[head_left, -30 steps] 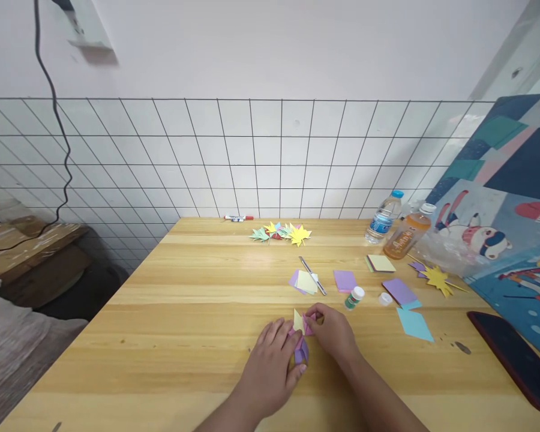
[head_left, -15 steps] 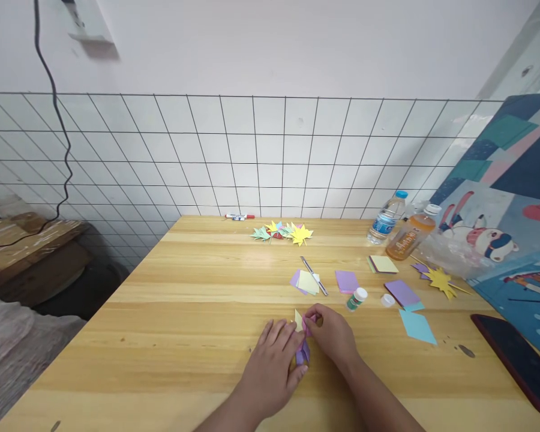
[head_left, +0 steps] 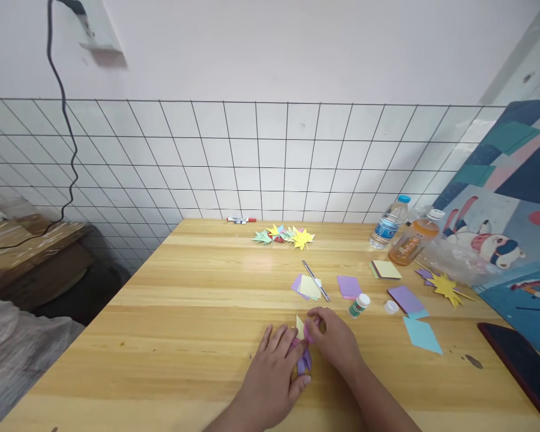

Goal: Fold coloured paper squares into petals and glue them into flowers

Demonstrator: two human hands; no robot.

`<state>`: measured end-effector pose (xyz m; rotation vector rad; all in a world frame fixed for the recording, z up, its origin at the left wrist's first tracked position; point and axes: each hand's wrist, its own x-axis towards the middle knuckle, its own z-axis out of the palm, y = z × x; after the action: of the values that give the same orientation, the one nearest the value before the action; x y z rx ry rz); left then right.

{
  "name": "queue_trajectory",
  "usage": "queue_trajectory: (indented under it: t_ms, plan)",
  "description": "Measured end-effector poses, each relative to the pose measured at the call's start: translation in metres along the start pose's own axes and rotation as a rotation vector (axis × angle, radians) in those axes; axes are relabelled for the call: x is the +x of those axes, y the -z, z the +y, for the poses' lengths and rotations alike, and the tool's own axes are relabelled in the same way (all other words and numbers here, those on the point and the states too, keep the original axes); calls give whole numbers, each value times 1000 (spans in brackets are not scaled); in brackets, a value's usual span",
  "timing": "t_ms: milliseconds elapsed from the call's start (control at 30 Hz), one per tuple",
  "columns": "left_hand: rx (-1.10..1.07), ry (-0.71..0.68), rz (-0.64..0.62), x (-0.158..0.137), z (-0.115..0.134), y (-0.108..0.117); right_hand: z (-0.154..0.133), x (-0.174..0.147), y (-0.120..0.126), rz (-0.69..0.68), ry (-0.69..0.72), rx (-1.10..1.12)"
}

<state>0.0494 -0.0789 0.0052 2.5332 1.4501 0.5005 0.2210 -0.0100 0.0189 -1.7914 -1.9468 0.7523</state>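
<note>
Low on the wooden table lies a small folded paper piece (head_left: 304, 361) in purple, pink and pale yellow, partly hidden by my hands. My left hand (head_left: 274, 369) rests flat over its left side, fingers stretched out and pressing it down. From the right, my right hand (head_left: 333, 341) pinches the pink paper (head_left: 310, 332) between thumb and fingertips. Just beyond stands a glue bottle (head_left: 359, 305) with a white top, tilted on its side. A utility knife (head_left: 315, 280) lies across pale yellow and purple paper squares (head_left: 309, 288).
Purple sheets (head_left: 348, 286), a blue sheet (head_left: 422, 335) and a white cap (head_left: 390, 307) lie to the right. Paper leaves (head_left: 301, 238) and markers (head_left: 242, 220) sit at the back. A water bottle (head_left: 389, 222), an orange drink bottle (head_left: 416, 237) and a phone (head_left: 519, 369) occupy the right side.
The view has shifted slightly, so everything sits a little lower and further right. My right fingers have moved slightly on the pink paper; my left hand stays over the piece.
</note>
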Motion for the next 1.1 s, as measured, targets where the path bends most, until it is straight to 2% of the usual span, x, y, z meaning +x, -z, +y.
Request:
queue_trajectory:
  t_ms: [167, 567, 867, 1100]
  plan:
    - [-1, 5, -25, -1, 1, 1, 3, 0, -2, -8, 44, -76]
    - [-19, 18, -35, 3, 4, 6, 10, 13, 1, -82, 37, 13]
    - [-29, 24, -28, 2, 3, 3, 4, 17, 6, -154, 45, 81]
    - [-2, 0, -22, 1, 4, 3, 5, 22, 5, -142, 52, -5]
